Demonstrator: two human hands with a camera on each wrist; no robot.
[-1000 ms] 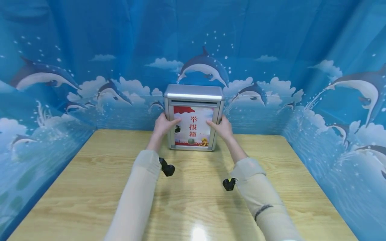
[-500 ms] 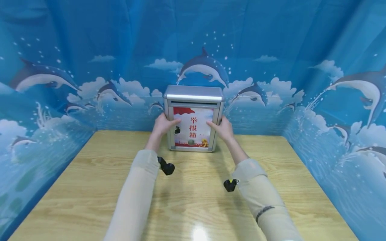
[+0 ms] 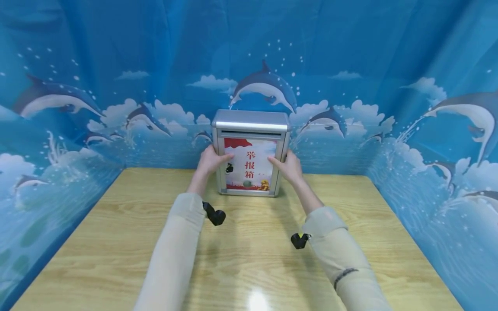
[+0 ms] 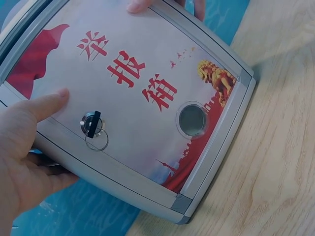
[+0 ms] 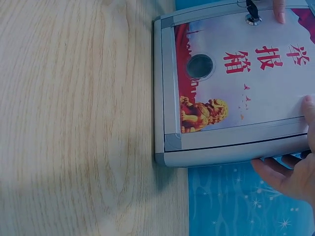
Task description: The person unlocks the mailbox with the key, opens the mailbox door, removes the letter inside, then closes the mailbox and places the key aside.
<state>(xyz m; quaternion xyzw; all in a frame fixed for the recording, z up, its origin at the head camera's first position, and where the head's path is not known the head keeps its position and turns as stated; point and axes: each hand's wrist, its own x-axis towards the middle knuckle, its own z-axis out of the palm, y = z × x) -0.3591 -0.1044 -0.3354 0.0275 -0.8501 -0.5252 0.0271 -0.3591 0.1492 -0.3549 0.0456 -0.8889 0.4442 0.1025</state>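
A silver metal report box [image 3: 250, 160] with a slot near its top and red Chinese characters on its front panel stands upright at the table's back edge. My left hand [image 3: 210, 160] grips its left side, thumb on the front panel and fingers around the side. On the opposite side my right hand [image 3: 289, 167] holds it the same way, thumb on the front. A key [image 4: 93, 124] with a ring sits in the lock by the left thumb. Below the characters is a round window [image 4: 192, 120]. The fingers behind the box are partly hidden.
The box stands on a light wood-grain table [image 3: 249, 242]. A blue curtain [image 3: 175, 52] printed with dolphins and clouds rises close behind the box and along both sides. Small black devices [image 3: 215, 215] are fixed at both wrists.
Both hands keep their hold on the box, and it stays in place. The right forearm has shifted very slightly to the right and down.
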